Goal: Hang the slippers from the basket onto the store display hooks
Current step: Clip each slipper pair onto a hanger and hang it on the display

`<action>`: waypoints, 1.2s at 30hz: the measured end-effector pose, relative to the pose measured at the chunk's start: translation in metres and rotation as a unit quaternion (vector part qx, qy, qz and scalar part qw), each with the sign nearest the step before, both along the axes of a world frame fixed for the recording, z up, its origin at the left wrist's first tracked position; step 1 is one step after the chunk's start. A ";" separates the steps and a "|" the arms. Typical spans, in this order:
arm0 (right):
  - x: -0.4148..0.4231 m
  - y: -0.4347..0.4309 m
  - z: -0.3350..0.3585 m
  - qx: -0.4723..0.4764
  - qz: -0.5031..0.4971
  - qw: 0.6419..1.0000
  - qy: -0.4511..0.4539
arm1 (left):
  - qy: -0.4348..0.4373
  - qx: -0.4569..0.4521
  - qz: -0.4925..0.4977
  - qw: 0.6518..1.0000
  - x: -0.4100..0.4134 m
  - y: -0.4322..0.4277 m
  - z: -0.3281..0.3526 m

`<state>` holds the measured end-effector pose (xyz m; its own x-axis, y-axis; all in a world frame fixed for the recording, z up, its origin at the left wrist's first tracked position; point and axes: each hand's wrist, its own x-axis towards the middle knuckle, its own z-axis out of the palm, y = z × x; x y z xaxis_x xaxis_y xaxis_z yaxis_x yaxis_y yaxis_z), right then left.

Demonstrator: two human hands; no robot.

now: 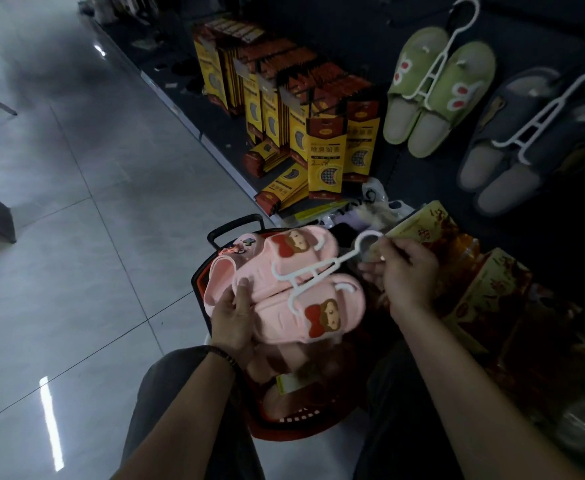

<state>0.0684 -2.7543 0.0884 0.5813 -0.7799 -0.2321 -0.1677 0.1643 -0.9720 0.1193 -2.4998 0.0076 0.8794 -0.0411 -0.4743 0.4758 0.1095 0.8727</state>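
Observation:
A pair of pink slippers (pixel 284 299) with a cartoon girl and red bow on each is clipped to a white plastic hanger (pixel 318 271). I hold the pair just above the red basket (pixel 284 427). My left hand (pixel 233 317) grips the heel end of the slippers from below. My right hand (pixel 401 271) pinches the hanger's hook end. More pink slippers (pixel 214 275) lie in the basket under the held pair. On the dark display wall hang a green pair (pixel 436 91) and a grey pair (pixel 533 140), each on a white hanger.
Yellow and red insole packs (pixel 322 133) stand on the low shelf at the wall's foot. Gold and red packaged goods (pixel 474 282) crowd the right side. A plastic bag (pixel 374 209) lies behind the basket. Glossy tiled floor (pixel 76 237) stretches to the left.

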 end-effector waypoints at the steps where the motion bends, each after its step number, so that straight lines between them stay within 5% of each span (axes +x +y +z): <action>1: 0.003 -0.001 0.016 -0.010 0.012 1.000 -0.008 | 0.013 -0.012 -0.017 1.000 0.001 -0.002 0.004; 6: 0.013 -0.005 0.104 -0.092 0.075 0.991 -0.059 | 0.014 0.016 -0.105 0.994 0.009 -0.026 0.032; 11: -0.001 -0.018 0.185 -0.184 0.132 0.969 -0.095 | -0.232 0.182 -0.053 0.954 -0.001 -0.056 0.137; 16: -0.019 -0.036 0.267 -0.299 0.145 0.940 -0.076 | -0.549 0.254 -0.112 0.789 -0.012 -0.090 0.251; 22: -0.038 -0.046 0.370 -0.312 0.146 0.932 -0.112 | -0.625 0.306 -0.196 0.690 -0.016 -0.140 0.355; 26: -0.052 -0.053 0.429 -0.283 0.145 0.938 -0.140 | -0.642 0.297 -0.199 0.678 -0.019 -0.163 0.417; 30: -0.061 -0.066 0.480 -0.293 0.135 0.932 -0.165 | -0.609 0.225 -0.228 0.725 -0.017 -0.186 0.478; 36: -0.078 -0.092 0.549 -0.456 0.076 0.876 -0.137 | -0.636 0.203 -0.214 0.713 -0.020 -0.213 0.568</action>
<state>-0.0099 -2.8462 0.6371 0.6307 -0.4765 0.6125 0.1404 -0.7062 -0.6940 0.0993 -2.7123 0.5752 0.5564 -0.5210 0.6473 -0.8155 -0.1928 0.5457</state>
